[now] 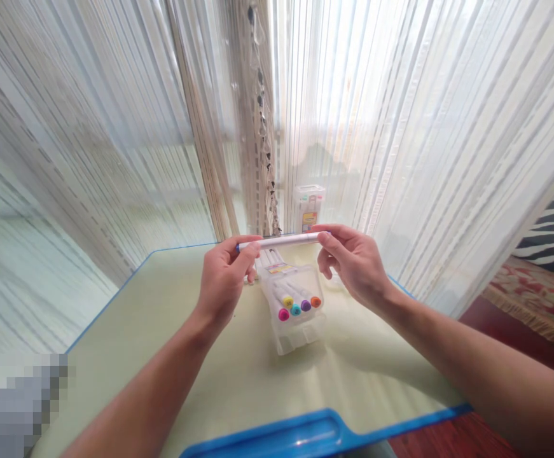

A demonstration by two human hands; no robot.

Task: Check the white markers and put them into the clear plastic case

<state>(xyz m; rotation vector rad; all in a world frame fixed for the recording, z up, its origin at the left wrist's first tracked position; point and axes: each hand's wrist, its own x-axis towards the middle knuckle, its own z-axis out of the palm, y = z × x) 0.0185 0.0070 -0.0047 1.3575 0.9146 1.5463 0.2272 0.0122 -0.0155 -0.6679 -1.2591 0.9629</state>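
Observation:
A white marker (289, 240) with a blue end at the left is held level above the table, stretched between both hands. My left hand (226, 270) pinches it near its blue end. At the other end, the thumb and fingers of my right hand (353, 257) close on it; that tip is mostly covered by the fingers. Below and behind the marker lies a clear plastic marker case (300, 331) on the table. Inside it are several markers (300, 304) with pink, yellow, turquoise, purple and orange ends facing me.
The pale table (162, 343) has a blue rim with a moulded blue tray (277, 439) at its near edge. Another clear case (309, 207) stands upright at the back, by the string curtains (128, 127). To the right, a fringed patterned cloth (534, 299) hangs beyond the table.

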